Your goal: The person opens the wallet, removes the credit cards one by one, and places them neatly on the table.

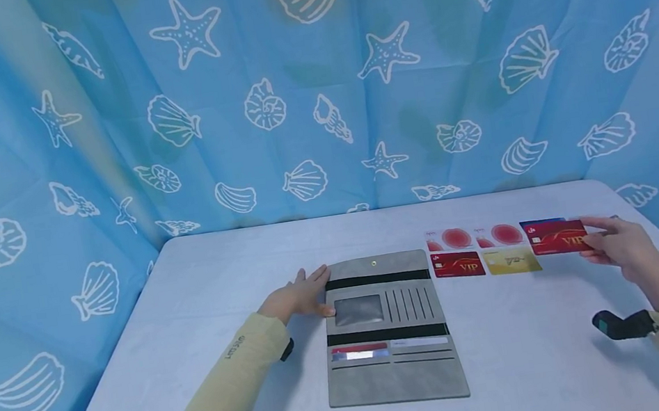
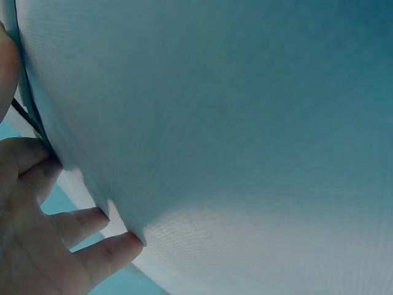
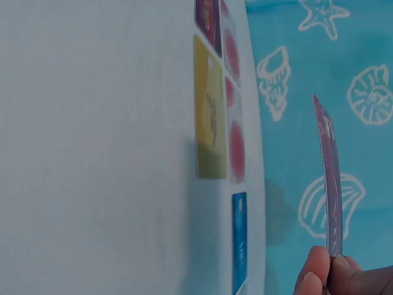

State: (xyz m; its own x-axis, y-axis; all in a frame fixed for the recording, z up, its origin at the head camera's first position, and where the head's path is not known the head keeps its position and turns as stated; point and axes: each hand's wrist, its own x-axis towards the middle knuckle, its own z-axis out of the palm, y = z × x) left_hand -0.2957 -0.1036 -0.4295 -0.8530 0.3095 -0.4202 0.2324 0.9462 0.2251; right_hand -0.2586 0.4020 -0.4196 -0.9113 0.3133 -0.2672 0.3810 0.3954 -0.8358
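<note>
Pinched between the thumb and fingers of my right hand is a red VIP card, raised off the table. In the right wrist view that card appears almost edge-on. A grey wallet lies unfolded, with card slots, a clear window and two black bands. A red card and a whitish card peek out of its lower slots. My left hand rests at the wallet's upper left edge, fingers spread, thumb touching the edge.
Right of the wallet lie another red VIP card, a gold card, two white cards with red circles and a blue card, partly hidden in the head view. A blue shell-patterned curtain hangs behind the white table.
</note>
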